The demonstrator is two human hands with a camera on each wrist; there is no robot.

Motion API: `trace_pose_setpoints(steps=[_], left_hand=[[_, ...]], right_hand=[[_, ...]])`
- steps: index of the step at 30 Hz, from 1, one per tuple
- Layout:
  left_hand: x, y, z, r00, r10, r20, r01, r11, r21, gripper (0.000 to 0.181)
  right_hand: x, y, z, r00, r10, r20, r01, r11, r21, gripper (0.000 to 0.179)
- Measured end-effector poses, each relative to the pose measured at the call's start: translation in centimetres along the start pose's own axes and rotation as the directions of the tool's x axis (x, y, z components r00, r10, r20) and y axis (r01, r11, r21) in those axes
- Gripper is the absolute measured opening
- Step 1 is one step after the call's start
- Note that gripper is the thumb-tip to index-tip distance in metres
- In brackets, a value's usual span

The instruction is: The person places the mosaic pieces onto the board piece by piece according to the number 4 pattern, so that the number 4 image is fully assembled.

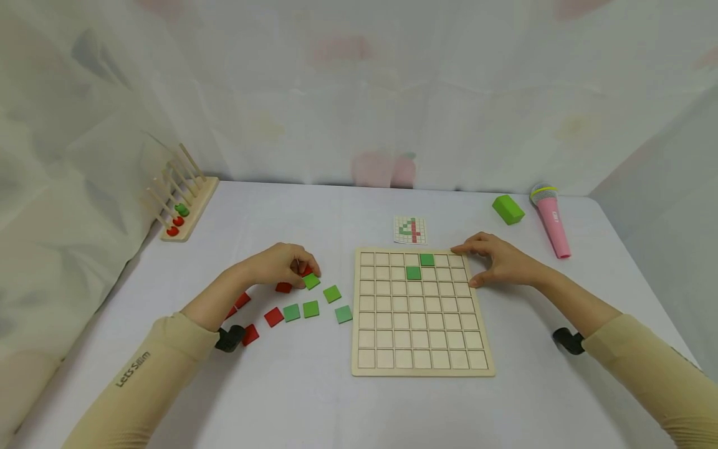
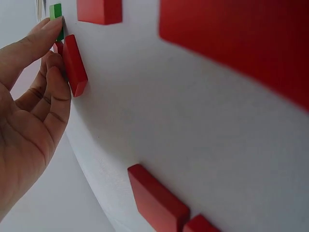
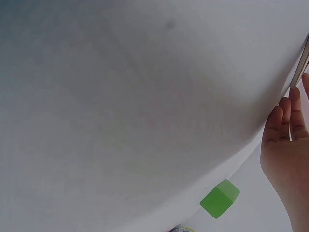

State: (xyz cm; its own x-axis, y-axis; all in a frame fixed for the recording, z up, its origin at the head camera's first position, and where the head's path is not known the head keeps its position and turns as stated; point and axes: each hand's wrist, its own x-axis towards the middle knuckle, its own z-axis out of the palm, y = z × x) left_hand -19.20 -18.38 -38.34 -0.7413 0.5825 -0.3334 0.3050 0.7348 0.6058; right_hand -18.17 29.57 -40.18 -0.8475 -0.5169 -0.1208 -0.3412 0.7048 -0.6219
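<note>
My left hand [image 1: 280, 265] pinches a light green square tile [image 1: 311, 281] between thumb and fingers. In the left wrist view, the thumb lies against that green tile [image 2: 56, 19], and a red tile [image 2: 76, 65] stands right by the curled lower fingers. A wooden grid board [image 1: 424, 376] lies in front of me, with two green tiles [image 1: 413, 273] set in its upper cells. At the board's upper right corner, my right hand [image 1: 502, 259] touches the edge with extended fingers and thumb. The right wrist view has the fingertips of that hand [image 3: 289, 140] at the board's rim.
Loose red tiles [image 1: 274, 317] and green tiles [image 1: 332, 294] lie left of the board. A small pattern card [image 1: 410, 230] sits behind it. A green block [image 1: 508, 209] and a pink microphone [image 1: 552, 221] lie at back right. A wooden peg stand [image 1: 193, 212] with beads is at back left.
</note>
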Motion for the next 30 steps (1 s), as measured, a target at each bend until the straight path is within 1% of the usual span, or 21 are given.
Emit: trace_pose_setpoints(steps=[3, 10, 18, 22, 25, 30], left_hand=[[0.01, -0.03, 0.0, 1.0, 0.0, -0.002, 0.0, 1.0, 0.003, 0.027], [-0.1, -0.03, -0.11, 0.999, 0.032, -0.003, -0.032, 0.999, 0.004, 0.024], [-0.11, 0.09, -0.14, 0.999, 0.034, -0.011, -0.034, 0.999, -0.004, 0.024], [-0.14, 0.2, -0.15, 1.0, 0.025, -0.018, -0.025, 1.0, -0.017, 0.023], [-0.18, 0.3, -0.18, 1.0, 0.005, -0.024, -0.006, 1.0, -0.029, 0.02], [-0.22, 0.38, -0.31, 1.0, -0.001, -0.03, 0.0, 1.0, -0.022, 0.017]], right_hand=[[0.01, 0.0, -0.01, 1.0, 0.0, -0.002, 0.0, 1.0, -0.004, 0.073], [0.16, 0.02, 0.0, 1.0, 0.003, -0.006, -0.003, 1.0, -0.012, 0.074], [0.09, -0.04, 0.01, 1.0, 0.006, -0.008, -0.006, 1.0, -0.009, 0.074], [0.06, -0.04, 0.02, 1.0, 0.004, -0.006, -0.004, 1.0, -0.01, 0.074], [0.05, -0.04, 0.01, 1.0, -0.005, -0.006, 0.005, 1.0, -0.008, 0.073], [0.06, -0.13, 0.0, 1.0, -0.009, -0.008, 0.009, 1.0, -0.006, 0.073]])
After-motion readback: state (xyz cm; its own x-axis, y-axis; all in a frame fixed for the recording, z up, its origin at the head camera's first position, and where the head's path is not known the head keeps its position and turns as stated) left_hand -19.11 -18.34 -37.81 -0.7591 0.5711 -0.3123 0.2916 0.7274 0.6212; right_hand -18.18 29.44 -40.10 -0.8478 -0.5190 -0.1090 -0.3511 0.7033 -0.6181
